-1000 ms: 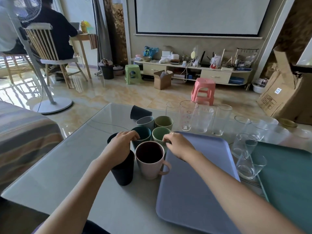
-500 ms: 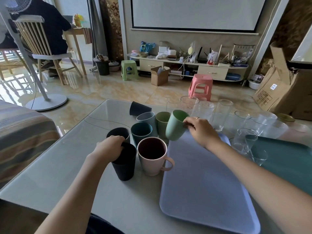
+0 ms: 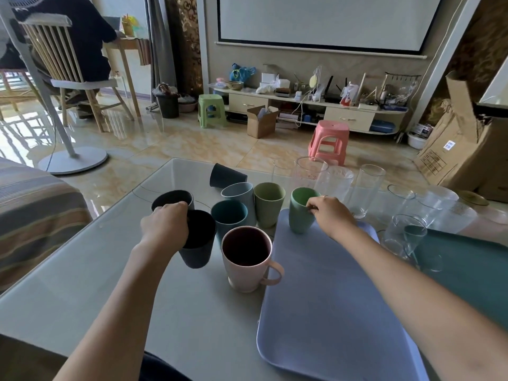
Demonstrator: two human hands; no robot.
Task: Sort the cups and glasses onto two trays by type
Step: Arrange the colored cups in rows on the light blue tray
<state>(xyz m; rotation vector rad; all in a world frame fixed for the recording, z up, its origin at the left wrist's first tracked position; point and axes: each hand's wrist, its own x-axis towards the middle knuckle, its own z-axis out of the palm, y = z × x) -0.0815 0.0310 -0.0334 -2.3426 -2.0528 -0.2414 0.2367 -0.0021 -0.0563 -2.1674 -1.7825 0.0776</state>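
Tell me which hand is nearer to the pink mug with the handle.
Left. The left hand grips a dark cup just left of the pink mug. The right hand holds a green cup farther back, over the purple tray.

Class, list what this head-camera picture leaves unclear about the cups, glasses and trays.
- Green cup: whether it touches the blue tray; right hand and angle hide it.
- Dark cup: rim partly behind left hand.
- Green tray: cut off by the right edge.
- Glasses: clear and overlapping, count uncertain.
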